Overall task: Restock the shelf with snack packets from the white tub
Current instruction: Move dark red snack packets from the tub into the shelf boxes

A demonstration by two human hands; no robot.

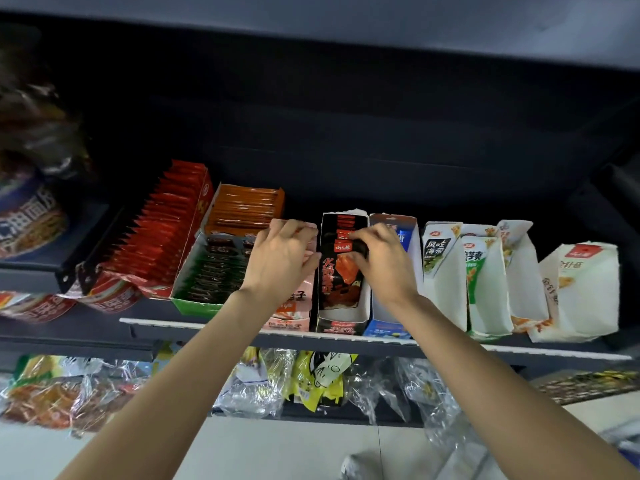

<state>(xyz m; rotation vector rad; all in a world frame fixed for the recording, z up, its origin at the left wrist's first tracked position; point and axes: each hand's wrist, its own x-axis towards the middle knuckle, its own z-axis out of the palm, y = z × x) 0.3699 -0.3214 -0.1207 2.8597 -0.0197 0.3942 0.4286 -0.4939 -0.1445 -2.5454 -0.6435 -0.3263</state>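
Forearms: both reach up from below toward the shelf [242,336] front edge.
Right hand [379,261]: fingers curled, pinching the top of a black snack packet [341,275].
Left hand [282,258]: fingers curled over the pink box [294,306] beside it; whether it grips is unclear.
Packet place: upright in the black display box [341,325], mid-shelf, at the front edge.
Handling: likely light, soft, crinkly, slippery film; best pinched at the stiffer sealed top.
White tub: not in view.

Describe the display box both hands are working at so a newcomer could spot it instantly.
On the dark shelf, look along the row of open display boxes to the middle one. The black box sits between a pink box and a blue box; the right hand pinches a packet over it. It is the only black carton with red print.
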